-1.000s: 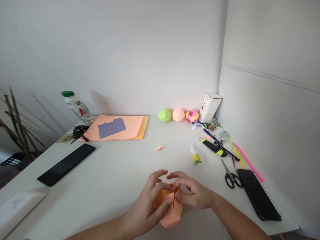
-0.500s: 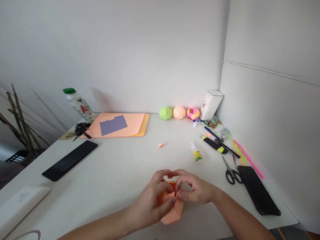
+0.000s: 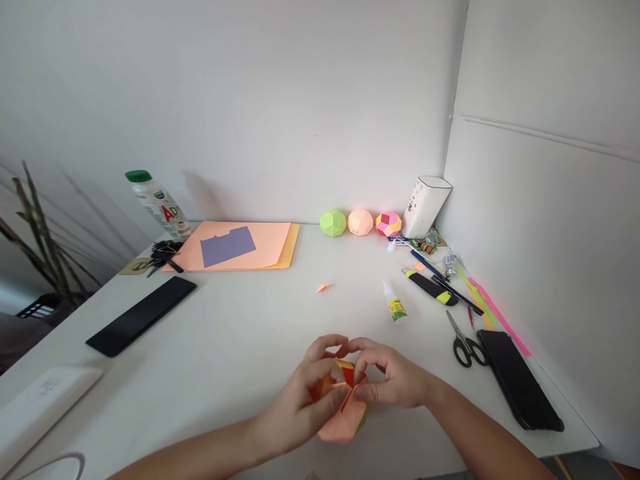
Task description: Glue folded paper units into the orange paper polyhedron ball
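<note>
Both my hands hold a folded orange paper ball (image 3: 343, 423) just above the white table's (image 3: 235, 347) near edge. My left hand (image 3: 305, 400) cups it from the left, fingers curled over its top. From the right, my right hand (image 3: 390, 380) pinches a red and yellow flap at the ball's top. The lower half of the paper ball shows below my fingers.
A glue bottle (image 3: 395, 303), scissors (image 3: 463, 343) and a black phone (image 3: 520, 387) lie to the right. Pens and paper strips (image 3: 445, 283) line the right wall. Three paper balls (image 3: 359, 223) and a white box (image 3: 425, 207) stand at the back. At left are paper sheets (image 3: 240, 245), a bottle (image 3: 157, 203) and a black slab (image 3: 143, 315).
My fingers have closed in tighter over the top of the orange paper ball. The view has shifted slightly; the table things have not moved.
</note>
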The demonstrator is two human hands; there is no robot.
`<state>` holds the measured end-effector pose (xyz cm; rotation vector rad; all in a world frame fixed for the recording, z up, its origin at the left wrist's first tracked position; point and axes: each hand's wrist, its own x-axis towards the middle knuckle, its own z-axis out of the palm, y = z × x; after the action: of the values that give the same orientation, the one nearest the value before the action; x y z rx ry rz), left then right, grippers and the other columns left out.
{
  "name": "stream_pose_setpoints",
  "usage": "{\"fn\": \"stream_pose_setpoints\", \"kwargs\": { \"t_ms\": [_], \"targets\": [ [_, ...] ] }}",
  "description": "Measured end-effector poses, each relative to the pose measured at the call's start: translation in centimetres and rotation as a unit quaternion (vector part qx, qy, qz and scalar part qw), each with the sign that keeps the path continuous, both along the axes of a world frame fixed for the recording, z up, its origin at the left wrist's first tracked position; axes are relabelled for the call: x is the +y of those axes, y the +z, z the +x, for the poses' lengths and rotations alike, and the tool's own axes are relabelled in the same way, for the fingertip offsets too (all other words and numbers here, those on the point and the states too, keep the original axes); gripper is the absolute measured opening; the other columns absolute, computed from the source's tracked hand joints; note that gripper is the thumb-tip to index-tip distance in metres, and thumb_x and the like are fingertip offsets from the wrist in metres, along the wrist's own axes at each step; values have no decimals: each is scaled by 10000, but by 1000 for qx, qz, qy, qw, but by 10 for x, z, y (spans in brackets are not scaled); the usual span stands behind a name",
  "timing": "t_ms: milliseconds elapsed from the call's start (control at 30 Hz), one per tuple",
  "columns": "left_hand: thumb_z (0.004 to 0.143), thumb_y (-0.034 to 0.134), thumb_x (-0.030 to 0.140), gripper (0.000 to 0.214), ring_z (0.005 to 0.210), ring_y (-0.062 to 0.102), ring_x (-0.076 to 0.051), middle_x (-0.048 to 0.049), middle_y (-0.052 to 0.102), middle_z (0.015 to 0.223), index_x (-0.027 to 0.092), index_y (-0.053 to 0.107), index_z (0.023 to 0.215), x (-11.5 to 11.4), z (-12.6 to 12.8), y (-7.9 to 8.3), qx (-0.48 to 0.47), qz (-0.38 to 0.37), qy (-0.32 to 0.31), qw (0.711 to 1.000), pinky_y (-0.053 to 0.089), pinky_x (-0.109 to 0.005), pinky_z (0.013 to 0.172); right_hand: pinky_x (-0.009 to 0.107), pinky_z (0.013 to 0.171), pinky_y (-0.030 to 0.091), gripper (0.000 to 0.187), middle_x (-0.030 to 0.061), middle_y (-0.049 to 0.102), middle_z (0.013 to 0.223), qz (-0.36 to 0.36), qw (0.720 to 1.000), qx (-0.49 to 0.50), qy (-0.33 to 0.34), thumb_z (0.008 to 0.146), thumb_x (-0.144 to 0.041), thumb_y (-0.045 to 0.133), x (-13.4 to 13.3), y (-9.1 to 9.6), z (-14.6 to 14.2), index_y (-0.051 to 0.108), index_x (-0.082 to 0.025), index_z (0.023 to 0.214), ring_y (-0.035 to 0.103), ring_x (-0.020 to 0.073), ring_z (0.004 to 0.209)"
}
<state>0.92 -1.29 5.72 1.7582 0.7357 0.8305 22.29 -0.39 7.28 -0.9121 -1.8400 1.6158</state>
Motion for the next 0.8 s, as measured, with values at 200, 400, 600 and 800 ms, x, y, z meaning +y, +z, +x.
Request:
{"fn": "stream_pose_setpoints", "kwargs": {
  "t_ms": [200,400,600,800],
  "targets": [
    [922,478,270,162,1228,480,-281,-114,442,1294,202,587,824,-1,0,2,-1,14,-8,1000,504,-446,961,396,1041,387,164,83,543,1277,-2,1000,7,-6,802,-340,710,-2,-2,0,648,-197,754,523,230,1230],
    [912,492,242,130,1258,415,-272,-98,385,1315,191,586,838,-2,-1,6,-1,-45,-28,999,453,-401,994,404,1031,400,190,88,543,1270,14,1000,14,-4,789,-356,726,-3,-5,-1,638,-192,748,530,233,1220],
    [898,501,215,111,1258,401,-267,-85,368,1303,195,583,826,0,-2,8,-15,-74,-40,996,441,-381,986,402,1026,405,178,89,555,1238,24,1000,14,-6,789,-344,728,-3,-4,-1,640,-196,741,530,233,1215],
    [899,492,207,116,1242,409,-260,-79,366,1300,195,574,817,-1,-2,7,-18,-90,-39,995,452,-361,959,398,1027,410,157,81,546,1255,17,1000,14,-6,797,-329,722,-3,-5,0,641,-201,758,522,226,1225]
  ]
}}
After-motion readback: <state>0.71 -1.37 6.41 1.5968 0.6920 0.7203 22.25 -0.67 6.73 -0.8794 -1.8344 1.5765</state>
